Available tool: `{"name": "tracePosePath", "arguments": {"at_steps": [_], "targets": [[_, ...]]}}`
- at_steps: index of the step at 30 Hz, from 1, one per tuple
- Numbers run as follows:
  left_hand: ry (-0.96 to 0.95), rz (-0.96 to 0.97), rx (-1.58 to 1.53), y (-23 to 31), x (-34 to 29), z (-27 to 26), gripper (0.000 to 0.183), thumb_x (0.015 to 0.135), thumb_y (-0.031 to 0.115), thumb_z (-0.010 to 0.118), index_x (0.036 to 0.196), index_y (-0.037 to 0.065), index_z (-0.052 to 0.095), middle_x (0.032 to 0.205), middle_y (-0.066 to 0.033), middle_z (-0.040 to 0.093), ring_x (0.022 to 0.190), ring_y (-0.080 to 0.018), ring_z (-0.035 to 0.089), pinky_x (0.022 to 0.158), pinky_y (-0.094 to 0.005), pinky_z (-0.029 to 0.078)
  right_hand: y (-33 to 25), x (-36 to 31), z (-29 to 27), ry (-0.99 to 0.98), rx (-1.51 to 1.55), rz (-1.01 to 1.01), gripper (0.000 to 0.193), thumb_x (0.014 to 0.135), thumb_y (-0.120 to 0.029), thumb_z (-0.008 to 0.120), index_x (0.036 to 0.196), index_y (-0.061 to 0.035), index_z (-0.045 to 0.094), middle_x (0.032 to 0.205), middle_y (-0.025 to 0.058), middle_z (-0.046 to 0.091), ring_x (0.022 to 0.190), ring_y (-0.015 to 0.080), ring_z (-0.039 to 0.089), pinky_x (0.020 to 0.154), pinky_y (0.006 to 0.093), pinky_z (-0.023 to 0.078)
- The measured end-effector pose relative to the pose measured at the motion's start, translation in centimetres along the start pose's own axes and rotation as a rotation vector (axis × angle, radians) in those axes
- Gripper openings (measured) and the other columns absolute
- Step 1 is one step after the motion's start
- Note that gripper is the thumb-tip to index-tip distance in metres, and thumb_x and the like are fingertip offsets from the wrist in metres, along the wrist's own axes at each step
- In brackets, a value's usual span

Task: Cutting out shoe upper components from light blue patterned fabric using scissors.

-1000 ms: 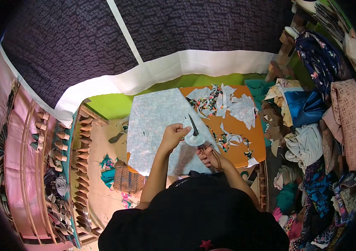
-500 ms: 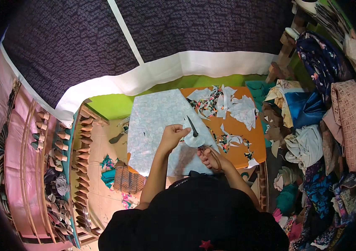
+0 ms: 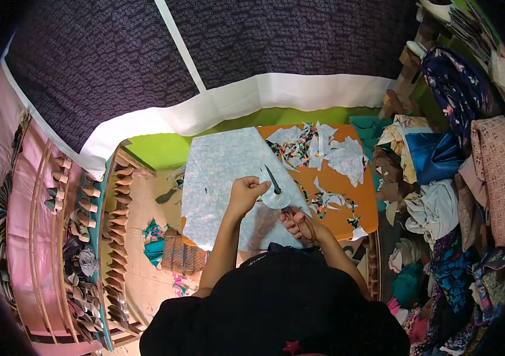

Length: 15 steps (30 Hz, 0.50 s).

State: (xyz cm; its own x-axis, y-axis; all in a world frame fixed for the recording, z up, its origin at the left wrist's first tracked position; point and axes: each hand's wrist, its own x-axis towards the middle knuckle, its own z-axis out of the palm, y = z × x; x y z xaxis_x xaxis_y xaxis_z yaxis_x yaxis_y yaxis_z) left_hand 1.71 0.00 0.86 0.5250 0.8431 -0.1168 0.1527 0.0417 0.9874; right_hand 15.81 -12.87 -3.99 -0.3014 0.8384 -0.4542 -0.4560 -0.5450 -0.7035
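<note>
My right hand [image 3: 297, 225] is closed around the brown handles of a pair of scissors [image 3: 272, 180], whose dark blades point away from me and stand apart at the tips. A small white piece of fabric [image 3: 274, 200] lies at the blades. My left hand [image 3: 248, 194] pinches its left edge between thumb and fingers. Both hands are above a large pale cloth [image 3: 219, 172] with a faint pattern, spread over the left part of an orange table [image 3: 323, 173].
White and floral fabric scraps [image 3: 300, 145] lie on the table's right side. Fabric heaps [image 3: 433, 207] crowd the right. Racks of shoe-shaped pieces [image 3: 119, 237] stand at left. A brown basket-like item [image 3: 179, 254] and scraps are on the floor. A dark patterned curtain [image 3: 288, 41] hangs beyond.
</note>
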Motion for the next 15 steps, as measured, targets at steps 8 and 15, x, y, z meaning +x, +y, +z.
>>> {"name": "tracePosePath", "arguments": {"at_steps": [8, 15], "targets": [[0.053, 0.026, 0.006, -0.35, 0.32, 0.54, 0.028, 0.071, 0.015, 0.064, 0.051, 0.005, 0.048, 0.047, 0.0055, 0.041, 0.042, -0.0009, 0.032, 0.038, -0.0191, 0.022, 0.27, -0.16, -0.14, 0.061, -0.071, 0.0, 0.033, 0.076, -0.044, 0.044, 0.083, -0.0114, 0.042, 0.057, -0.0075, 0.032, 0.042, 0.0033, 0.024, 0.036, 0.0179, 0.018], [0.052, 0.03, -0.002, -0.27, 0.24, 0.59, 0.025, 0.072, 0.015, 0.063, 0.054, 0.004, 0.05, 0.048, 0.0051, 0.043, 0.041, -0.001, 0.033, 0.037, -0.0188, 0.023, 0.43, 0.0, -0.17, 0.091, 0.008, 0.053, 0.034, 0.076, -0.051, 0.04, 0.075, -0.0166, 0.044, 0.055, -0.0073, 0.035, 0.041, 0.0039, 0.027, 0.034, 0.0186, 0.019]]}}
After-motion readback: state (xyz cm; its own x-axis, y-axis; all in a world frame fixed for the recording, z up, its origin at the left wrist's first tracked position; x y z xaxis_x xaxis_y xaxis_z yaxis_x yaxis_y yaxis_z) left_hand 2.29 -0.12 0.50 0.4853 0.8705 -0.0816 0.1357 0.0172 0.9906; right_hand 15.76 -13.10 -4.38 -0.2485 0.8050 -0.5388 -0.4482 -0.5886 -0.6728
